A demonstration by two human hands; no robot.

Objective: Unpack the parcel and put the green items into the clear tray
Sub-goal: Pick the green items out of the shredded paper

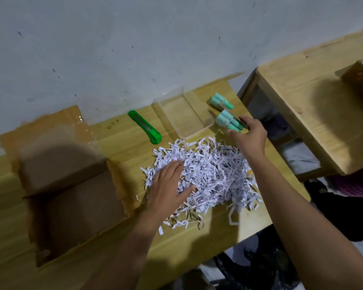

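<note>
Although the parcel stood open just left of the left hand, with its flaps spread and no contents visible inside, no green item lay in the clear tray at this point. The shredded paper filler lay heaped on the table between the two forearms, so the unpacking step could be judged largely complete. The left hand rested flat on the near-left side of the heap, fingers straight and gripping nothing. The right hand reached beyond the heap and pinched a bundle of pale green cylinders between curled fingers and thumb, holding it just to the right of the tray rather than over it. A second, similar green bundle lay on the table just beyond the right hand, also outside the tray. A green utility knife lay beyond the left hand, just left of the tray; whether it counted as a green item could not be determined. Remaining work, by estimate: transfer both bundles into the tray and check the filler for further items hidden beneath.
</note>
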